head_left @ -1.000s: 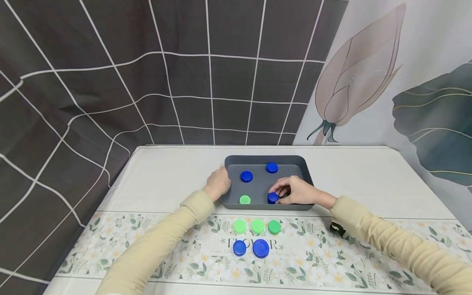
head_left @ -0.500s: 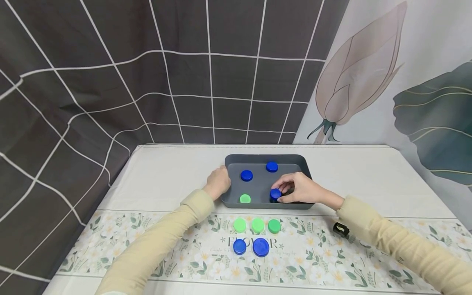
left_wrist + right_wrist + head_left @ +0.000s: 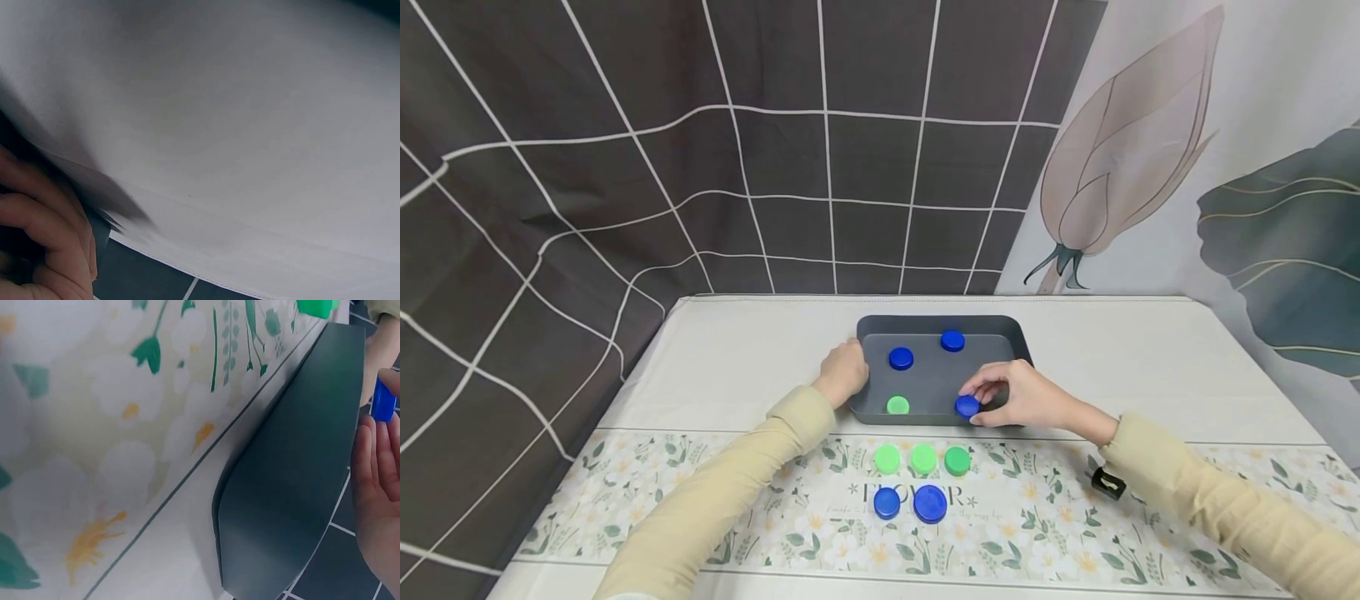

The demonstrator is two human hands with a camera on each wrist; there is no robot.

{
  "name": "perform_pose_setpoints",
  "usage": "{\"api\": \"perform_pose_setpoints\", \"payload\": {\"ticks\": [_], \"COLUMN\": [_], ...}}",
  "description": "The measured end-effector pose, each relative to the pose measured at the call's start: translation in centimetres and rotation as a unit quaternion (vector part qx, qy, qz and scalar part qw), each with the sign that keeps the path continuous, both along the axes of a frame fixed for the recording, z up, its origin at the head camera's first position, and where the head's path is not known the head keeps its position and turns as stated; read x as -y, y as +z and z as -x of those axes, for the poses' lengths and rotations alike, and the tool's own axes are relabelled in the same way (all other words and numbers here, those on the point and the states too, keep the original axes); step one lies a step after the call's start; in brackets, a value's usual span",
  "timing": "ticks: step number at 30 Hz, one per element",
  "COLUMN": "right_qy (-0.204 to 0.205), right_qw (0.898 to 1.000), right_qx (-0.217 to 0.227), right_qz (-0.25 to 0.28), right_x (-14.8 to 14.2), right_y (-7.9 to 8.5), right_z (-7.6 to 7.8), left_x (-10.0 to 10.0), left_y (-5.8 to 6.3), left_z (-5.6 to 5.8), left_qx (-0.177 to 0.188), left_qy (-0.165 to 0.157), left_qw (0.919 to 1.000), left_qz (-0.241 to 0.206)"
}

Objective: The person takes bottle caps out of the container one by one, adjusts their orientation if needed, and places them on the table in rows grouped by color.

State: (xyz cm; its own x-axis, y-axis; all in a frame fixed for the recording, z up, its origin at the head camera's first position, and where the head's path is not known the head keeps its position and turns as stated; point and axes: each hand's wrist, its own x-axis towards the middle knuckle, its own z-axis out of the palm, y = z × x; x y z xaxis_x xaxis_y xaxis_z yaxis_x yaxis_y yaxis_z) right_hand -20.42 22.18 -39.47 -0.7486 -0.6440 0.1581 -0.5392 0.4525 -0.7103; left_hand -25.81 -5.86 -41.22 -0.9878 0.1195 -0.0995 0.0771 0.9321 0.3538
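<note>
A dark grey rectangular tray (image 3: 934, 420) stands on the table. My left hand (image 3: 842, 371) grips its left rim; in the left wrist view the fingers (image 3: 59, 234) are curled. Between thumb and fingers, my right hand (image 3: 1018, 396) pinches a blue bottle cap (image 3: 967, 407) at the tray's front wall, right of centre. That cap also shows in the right wrist view, above the tray's rim. Inside the tray lie one blue cap (image 3: 901, 358) on the left, another blue cap (image 3: 952, 340) at the back and a light green cap (image 3: 898, 406) near the front left.
In front of the tray, two light green caps (image 3: 923, 458) and a darker green cap (image 3: 957, 461) form a row. A small blue cap (image 3: 887, 503) and a larger blue cap (image 3: 930, 504) lie nearer. A dark grid-patterned curtain (image 3: 880, 158) hangs behind the table.
My right hand has lifted the blue cap from the tray floor and carried it a little right and towards the front wall. The left hand has stayed on the tray's rim.
</note>
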Motion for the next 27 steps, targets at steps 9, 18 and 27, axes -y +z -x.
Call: {"api": "perform_pose_setpoints", "payload": {"ticks": [9,18,27], "right_qy": [0.005,0.026,0.036], "right_qw": [0.999,0.999,0.999], "right_qx": [-0.023,-0.002,0.026], "right_qz": [0.027,0.034,0.029], "right_x": [-0.1,0.2,0.8], "right_y": [0.4,0.3,-0.4], "right_z": [-2.0,-4.2,-6.2], "left_x": [0.0,0.0,0.0], "left_y": [-0.2,-0.2,-0.1], "left_z": [0.2,0.1,0.1], "left_qx": [-0.002,0.001,0.003], "left_qy": [-0.002,-0.001,0.001], "left_qw": [1.0,1.0,1.0], "left_qz": [0.002,-0.001,-0.004]}}
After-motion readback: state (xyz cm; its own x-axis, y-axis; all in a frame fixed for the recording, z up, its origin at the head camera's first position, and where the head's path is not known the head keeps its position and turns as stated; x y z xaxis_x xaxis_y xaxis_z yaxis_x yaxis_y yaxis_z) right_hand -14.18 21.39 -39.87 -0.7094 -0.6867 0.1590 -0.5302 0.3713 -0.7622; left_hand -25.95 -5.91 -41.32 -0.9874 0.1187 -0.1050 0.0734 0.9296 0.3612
